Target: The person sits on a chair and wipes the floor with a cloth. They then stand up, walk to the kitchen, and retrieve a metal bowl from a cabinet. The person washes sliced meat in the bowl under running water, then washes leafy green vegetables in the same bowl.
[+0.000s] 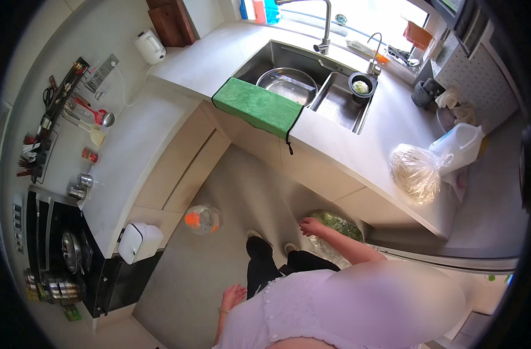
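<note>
My left hand (234, 296) hangs low beside my body with its fingers loosely bent, and I see nothing in it. A thin band circles that wrist. My right hand (313, 227) is stretched forward, its fingers apart and nothing visible between them. Under and beside it on the floor lies a clear plastic bag of leafy greens (341, 227); whether hand and bag touch, I cannot tell. A large clear plastic bottle with an orange cap (200, 219) stands on the floor ahead to the left.
A green cloth (257, 106) drapes over the front of the steel sink (243, 70), which holds a metal basin (287, 83). On the right counter are a tied plastic bag (416, 172) and a white jug (457, 144). A white bin (139, 242) hangs at the left cabinets beside the stove (90, 279).
</note>
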The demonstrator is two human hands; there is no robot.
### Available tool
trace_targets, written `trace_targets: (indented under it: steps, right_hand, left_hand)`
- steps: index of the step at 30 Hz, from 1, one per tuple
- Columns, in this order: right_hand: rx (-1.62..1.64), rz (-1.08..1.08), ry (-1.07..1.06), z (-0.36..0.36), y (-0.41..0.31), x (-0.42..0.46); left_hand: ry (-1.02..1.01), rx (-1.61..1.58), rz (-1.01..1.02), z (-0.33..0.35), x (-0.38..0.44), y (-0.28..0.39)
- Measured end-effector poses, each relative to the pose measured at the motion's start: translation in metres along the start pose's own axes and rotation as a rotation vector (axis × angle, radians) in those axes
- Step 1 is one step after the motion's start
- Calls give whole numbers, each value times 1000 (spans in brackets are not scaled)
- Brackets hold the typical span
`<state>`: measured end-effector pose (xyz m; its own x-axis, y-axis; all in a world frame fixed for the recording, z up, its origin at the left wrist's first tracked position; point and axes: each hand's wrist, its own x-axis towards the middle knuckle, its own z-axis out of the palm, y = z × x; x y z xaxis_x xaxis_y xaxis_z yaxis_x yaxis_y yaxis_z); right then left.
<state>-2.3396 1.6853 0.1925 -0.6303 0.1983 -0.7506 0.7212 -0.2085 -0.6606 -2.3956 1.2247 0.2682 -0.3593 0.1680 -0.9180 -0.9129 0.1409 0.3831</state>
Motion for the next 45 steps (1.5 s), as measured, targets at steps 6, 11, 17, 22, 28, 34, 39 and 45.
trace_targets:
  steps: [6, 11, 17, 22, 28, 34, 39, 45]
  right_hand:
    - [-69, 92, 109, -6, -8, 16]
    - [39, 116, 169, 2, -27, 58]
    - [-240, -96, 216, 43, -151, 120]
    - [-452, -338, 381, 45, -227, 208]
    - [-469, -455, 657, 20, -291, 281]
    - [-422, -560, 847, -3, -278, 291]
    - [-1226, -604, 854, 17, -311, 188]
    - [-1575, -462, 916, 8, -338, 226]
  left_hand:
    - [-30, 229, 88, 2, 73, 102]
    - [-64, 259, 170, 23, 114, 189]
    - [-62, 228, 161, 28, 145, 239]
    - [-4, 170, 52, -8, 172, 214]
    - [111, 40, -42, -2, 163, 200]
    - [54, 32, -73, 51, 177, 205]
    - [22, -11, -66, 87, 197, 224]
    - [-59, 64, -46, 107, 215, 245]
